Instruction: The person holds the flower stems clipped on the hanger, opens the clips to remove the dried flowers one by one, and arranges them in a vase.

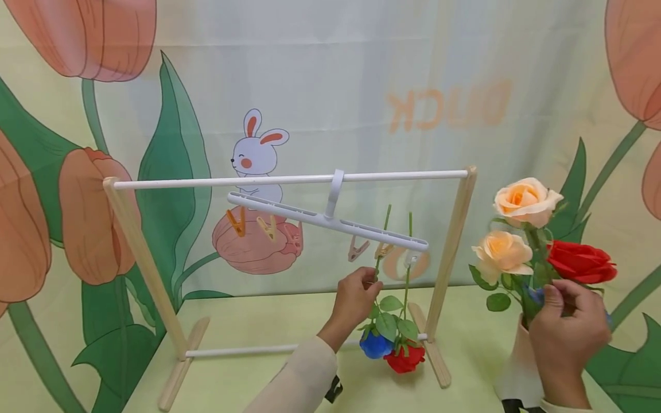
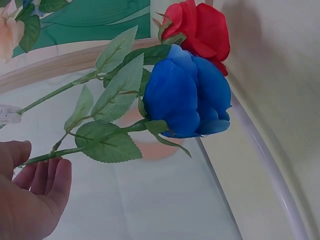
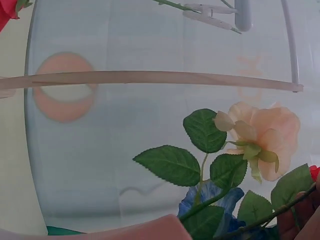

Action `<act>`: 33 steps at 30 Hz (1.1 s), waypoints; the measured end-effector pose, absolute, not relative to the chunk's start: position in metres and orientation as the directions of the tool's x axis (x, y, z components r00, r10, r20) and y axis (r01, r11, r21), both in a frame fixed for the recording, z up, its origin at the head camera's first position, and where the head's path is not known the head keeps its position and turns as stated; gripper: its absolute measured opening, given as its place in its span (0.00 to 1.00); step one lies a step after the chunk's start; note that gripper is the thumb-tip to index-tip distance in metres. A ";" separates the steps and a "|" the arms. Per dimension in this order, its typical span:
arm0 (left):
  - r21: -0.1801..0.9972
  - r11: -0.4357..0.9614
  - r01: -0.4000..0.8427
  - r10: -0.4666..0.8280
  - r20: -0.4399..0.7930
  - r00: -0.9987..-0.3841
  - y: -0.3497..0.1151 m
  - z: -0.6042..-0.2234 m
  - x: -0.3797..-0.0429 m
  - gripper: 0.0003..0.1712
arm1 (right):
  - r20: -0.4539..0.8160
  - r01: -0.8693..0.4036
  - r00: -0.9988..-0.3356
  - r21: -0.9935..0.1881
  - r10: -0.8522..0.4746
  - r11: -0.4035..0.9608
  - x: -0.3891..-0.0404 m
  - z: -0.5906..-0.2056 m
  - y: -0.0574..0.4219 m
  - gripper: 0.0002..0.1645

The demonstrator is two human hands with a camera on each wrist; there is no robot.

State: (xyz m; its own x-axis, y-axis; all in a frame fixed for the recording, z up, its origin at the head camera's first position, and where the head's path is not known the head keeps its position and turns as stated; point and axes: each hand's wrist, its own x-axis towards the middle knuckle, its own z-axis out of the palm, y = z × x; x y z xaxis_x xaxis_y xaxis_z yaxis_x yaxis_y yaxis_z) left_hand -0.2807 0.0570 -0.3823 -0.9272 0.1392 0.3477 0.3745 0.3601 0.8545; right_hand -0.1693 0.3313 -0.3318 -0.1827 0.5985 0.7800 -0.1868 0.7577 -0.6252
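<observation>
Now pinches a head-down blue rose (image 1: pixel 376 345) below the hanger (image 1: pixel 310 217) with the left hand (image 1: pixel 355 298) and grips a red rose (image 1: pixel 580 262) right of the hanger with the right hand (image 1: pixel 572 330)!

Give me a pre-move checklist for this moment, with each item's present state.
1. Hook over white rod: ok.
2. Hanger level: not ok, its right end sits lower.
3. Hanging red rose held in white clip: ok.
4. Left hand pinching the hanging blue rose by its stem: ok.
5. Orange clip free of stems: ok.
6. Right hand gripping firmly above the vase: cannot tell.
</observation>
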 end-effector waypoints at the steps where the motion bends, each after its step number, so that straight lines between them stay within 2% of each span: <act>1: 0.852 0.364 0.376 0.134 0.352 -0.926 0.057 -0.382 -0.281 0.15 | 0.779 -0.179 -0.188 -0.627 0.599 0.758 -0.170 -0.334 0.332 0.15; 13: 0.859 0.337 0.384 0.138 0.359 -0.923 0.054 -0.382 -0.282 0.10 | 0.714 0.004 -0.313 -0.658 0.626 0.753 -0.167 -0.370 0.344 0.15; 21: 0.871 0.316 0.375 0.155 0.342 -0.927 0.052 -0.384 -0.283 0.09 | 0.715 0.022 -0.285 -0.661 0.638 0.750 -0.164 -0.383 0.354 0.18; 25: 0.879 0.297 0.372 0.163 0.338 -0.927 0.052 -0.384 -0.284 0.08 | 0.694 0.056 -0.311 -0.669 0.650 0.741 -0.165 -0.382 0.359 0.17; 27: 0.879 0.294 0.375 0.170 0.339 -0.926 0.052 -0.383 -0.284 0.08 | 0.704 0.048 -0.321 -0.656 0.634 0.753 -0.165 -0.383 0.362 0.17; 29: 0.879 0.292 0.376 0.178 0.337 -0.925 0.051 -0.383 -0.283 0.09 | 0.693 -0.054 -0.322 -0.694 0.645 0.718 -0.165 -0.385 0.365 0.13; 32: 0.881 0.287 0.376 0.189 0.332 -0.924 0.051 -0.382 -0.282 0.09 | 0.703 -0.106 -0.318 -0.693 0.636 0.713 -0.163 -0.389 0.367 0.22; 33: 0.881 0.287 0.376 0.191 0.332 -0.924 0.050 -0.382 -0.282 0.09 | 0.690 -0.124 -0.319 -0.710 0.650 0.693 -0.162 -0.391 0.366 0.28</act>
